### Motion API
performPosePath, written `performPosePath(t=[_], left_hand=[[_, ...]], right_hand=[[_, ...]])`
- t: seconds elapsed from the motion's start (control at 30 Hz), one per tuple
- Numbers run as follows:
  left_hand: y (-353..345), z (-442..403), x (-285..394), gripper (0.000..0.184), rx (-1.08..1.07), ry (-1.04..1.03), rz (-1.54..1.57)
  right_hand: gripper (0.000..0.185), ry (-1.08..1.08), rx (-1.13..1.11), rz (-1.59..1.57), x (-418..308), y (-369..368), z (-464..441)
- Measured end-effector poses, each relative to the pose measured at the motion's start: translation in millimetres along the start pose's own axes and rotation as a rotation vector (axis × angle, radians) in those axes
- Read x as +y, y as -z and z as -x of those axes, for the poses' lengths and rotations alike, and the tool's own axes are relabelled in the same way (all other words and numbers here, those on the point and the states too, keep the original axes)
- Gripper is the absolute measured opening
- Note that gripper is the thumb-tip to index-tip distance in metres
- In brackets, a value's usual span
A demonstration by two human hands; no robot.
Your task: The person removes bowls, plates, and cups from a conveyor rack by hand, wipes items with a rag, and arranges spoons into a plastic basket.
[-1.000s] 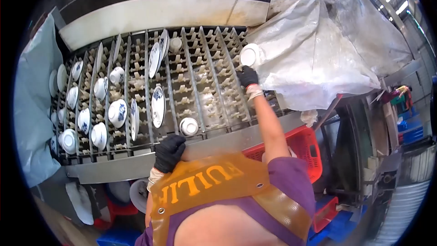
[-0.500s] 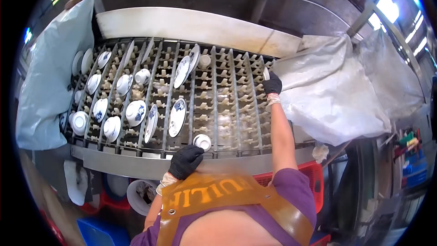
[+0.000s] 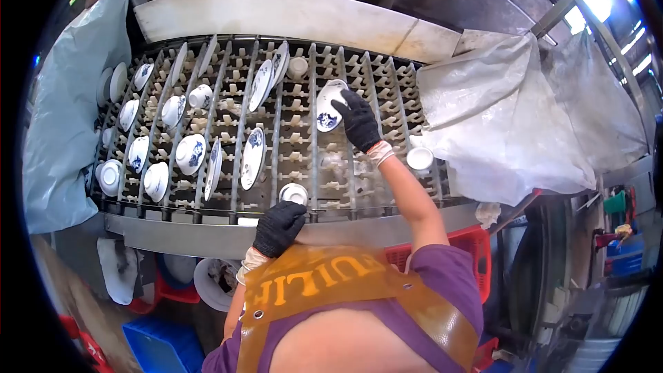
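My right hand (image 3: 359, 121), in a black glove with a white cuff, grips the right edge of a white plate with blue decoration (image 3: 328, 107), tilted over the slatted rack (image 3: 313, 159). At the rack's front rail, my left hand (image 3: 277, 226) is gloved in black too, its fingers curled together. Its fingertips meet the near edge of a white bowl (image 3: 293, 193); whether anything lies inside the fingers is hidden. Right of the rack's middle, below my right forearm's glove cuff, sits a small white bowl (image 3: 420, 158).
Several bowls and plates stand on the rack's left half, among them a blue-patterned plate (image 3: 253, 159). Plastic sheets hang at the left (image 3: 69, 124) and right (image 3: 497, 117). A metal rail (image 3: 331, 233) runs along the front. Below are a red crate (image 3: 473, 255) and a blue crate (image 3: 162, 345).
My right hand has come left from the rack's right end and now holds the patterned plate. The small white bowl on the right has come into view. My left hand stays by its bowl.
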State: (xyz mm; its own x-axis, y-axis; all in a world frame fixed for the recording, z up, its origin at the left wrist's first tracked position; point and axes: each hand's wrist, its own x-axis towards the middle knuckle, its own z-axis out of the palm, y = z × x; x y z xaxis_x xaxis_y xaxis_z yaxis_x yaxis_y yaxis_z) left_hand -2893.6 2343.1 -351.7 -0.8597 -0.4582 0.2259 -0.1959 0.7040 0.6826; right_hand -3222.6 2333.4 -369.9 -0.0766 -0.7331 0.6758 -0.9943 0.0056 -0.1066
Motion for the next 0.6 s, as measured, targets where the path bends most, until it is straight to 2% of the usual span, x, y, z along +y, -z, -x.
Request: performPosePath(t=[0.03,0.07,0.17,0.2,0.23,0.33,0.37,0.43,0.53,0.57,0.6], left_hand=[[-1.8,-1.5,1.5,0.016,-0.007,0.030,0.020],[-2.3,-3.1,4.9,0.016,-0.017,0.029,0.032],[-2.7,-6.4,14.0,0.015,0.035,0.066,0.243],[-3.9,-7.5,15.3,0.015,0.031,0.073,0.247],[-5.1,-8.5,17.0,0.015,0.019,0.076,0.211],[-8.2,-13.6,18.9,0.014,0.022,0.058,0.188],[-9.8,-14.5,17.6,0.014,-0.020,0.063,0.143],[-12.0,-15.4,19.3,0.017,-0.079,0.080,0.072],[-16.6,-17.7,21.3,0.018,-0.052,0.050,0.085],[-17.2,-17.5,22.5,0.018,-0.060,0.047,0.083],[-17.7,-18.4,23.9,0.018,-0.044,0.047,0.094]], right_hand=[[0.030,-0.157,0.084,-0.144,7.5,-10.3,14.2],[0.044,-0.296,-0.051,-0.113,12.6,-5.6,27.4],[0.058,-0.326,-0.089,0.696,46.7,-7.1,88.5],[0.056,-0.554,0.049,-0.060,32.2,35.4,83.7],[0.054,-0.575,-0.023,0.204,28.8,53.4,92.6],[0.054,-0.780,-0.580,0.280,22.0,94.3,109.2],[0.054,-0.780,-0.594,0.278,28.4,94.5,125.3],[0.055,-0.677,-0.370,0.086,38.6,87.2,162.8],[0.054,-0.708,-0.443,0.060,40.1,84.7,159.5],[0.043,-0.656,-0.413,0.074,38.9,78.2,157.4],[0.043,-0.661,-0.408,0.073,37.3,73.1,155.2]])
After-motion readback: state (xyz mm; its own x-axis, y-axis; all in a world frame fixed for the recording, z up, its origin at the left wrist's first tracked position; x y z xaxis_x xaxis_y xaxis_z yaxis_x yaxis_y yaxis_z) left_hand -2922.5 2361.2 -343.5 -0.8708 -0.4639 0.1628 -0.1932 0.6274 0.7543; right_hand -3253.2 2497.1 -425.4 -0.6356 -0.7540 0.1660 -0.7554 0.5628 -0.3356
